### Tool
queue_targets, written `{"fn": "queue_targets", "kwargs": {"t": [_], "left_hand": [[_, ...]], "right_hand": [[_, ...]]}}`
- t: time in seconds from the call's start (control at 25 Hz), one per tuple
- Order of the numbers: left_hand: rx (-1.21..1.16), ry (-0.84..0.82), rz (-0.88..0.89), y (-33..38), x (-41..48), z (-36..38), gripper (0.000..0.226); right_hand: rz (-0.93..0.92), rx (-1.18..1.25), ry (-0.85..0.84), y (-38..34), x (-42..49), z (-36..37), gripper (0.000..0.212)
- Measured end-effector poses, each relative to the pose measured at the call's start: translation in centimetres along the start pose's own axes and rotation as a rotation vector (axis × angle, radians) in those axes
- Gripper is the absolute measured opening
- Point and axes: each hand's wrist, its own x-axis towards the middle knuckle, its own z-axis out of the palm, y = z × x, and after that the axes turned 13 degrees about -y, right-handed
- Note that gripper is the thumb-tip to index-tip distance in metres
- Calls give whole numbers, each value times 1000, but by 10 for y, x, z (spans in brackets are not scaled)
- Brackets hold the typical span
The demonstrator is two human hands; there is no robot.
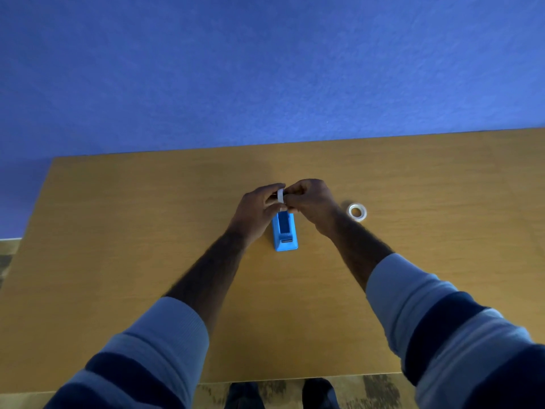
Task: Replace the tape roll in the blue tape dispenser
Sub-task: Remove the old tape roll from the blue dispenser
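Observation:
The blue tape dispenser (285,231) stands on the wooden table (147,231), its cutter end toward me. Just above its far end, a white tape roll (280,196) is held on edge between both hands. My left hand (259,206) grips it from the left and my right hand (309,199) pinches it from the right. The fingers hide most of the roll. A second tape roll (357,211) lies flat on the table to the right of my right hand.
A blue wall (265,69) rises behind the table's far edge. The table's left edge runs near the patterned floor (7,255). My shoes (318,392) show below the near edge.

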Motion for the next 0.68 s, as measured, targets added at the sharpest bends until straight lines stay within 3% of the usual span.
{"fn": "queue_targets", "kwargs": {"t": [0.32, 0.68], "left_hand": [[192, -10, -33, -9, 31, -21, 48], [451, -61, -206, -25, 84, -37, 61]], "right_hand": [[-25, 28, 99, -5, 14, -7, 15], [9, -31, 140, 3, 24, -14, 19]]}}
